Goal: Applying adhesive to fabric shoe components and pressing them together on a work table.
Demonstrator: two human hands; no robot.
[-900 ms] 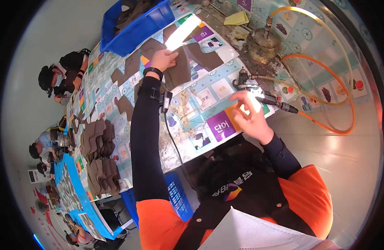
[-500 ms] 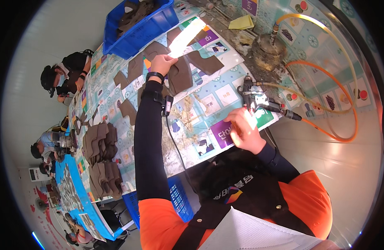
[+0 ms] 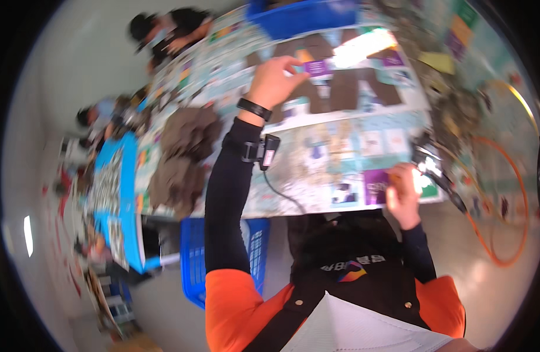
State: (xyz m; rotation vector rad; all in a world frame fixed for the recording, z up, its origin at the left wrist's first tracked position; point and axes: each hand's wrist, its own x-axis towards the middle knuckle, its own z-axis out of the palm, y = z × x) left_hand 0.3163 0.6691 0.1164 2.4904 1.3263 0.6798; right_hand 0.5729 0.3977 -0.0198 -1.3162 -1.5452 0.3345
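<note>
My left hand (image 3: 276,82) hovers at the left end of a white printed sheet (image 3: 287,121), thumb and forefinger apart and nothing visible between them. Laid out on that sheet are several flat brown cut pieces (image 3: 344,90), some under strong glare. My right hand (image 3: 403,193) is close to the table's front edge, its fingers loosely bent and apart. Just beyond it lies a dark spray gun (image 3: 428,157) with hoses attached; whether the fingertips touch it is blurred. A strap holds a small black device (image 3: 270,152) with a cable on my left forearm.
Brown pieces are stacked (image 3: 179,155) at the table's left. A blue bin (image 3: 305,22) stands at the back, a blue basket (image 3: 193,258) below the front edge. An orange hose (image 3: 519,176) loops at right. A co-worker (image 3: 176,35) is at far left.
The view has turned, and things sit further right in it. My left hand has come off the brown piece it was touching and moved left. My right hand stays by the spray gun.
</note>
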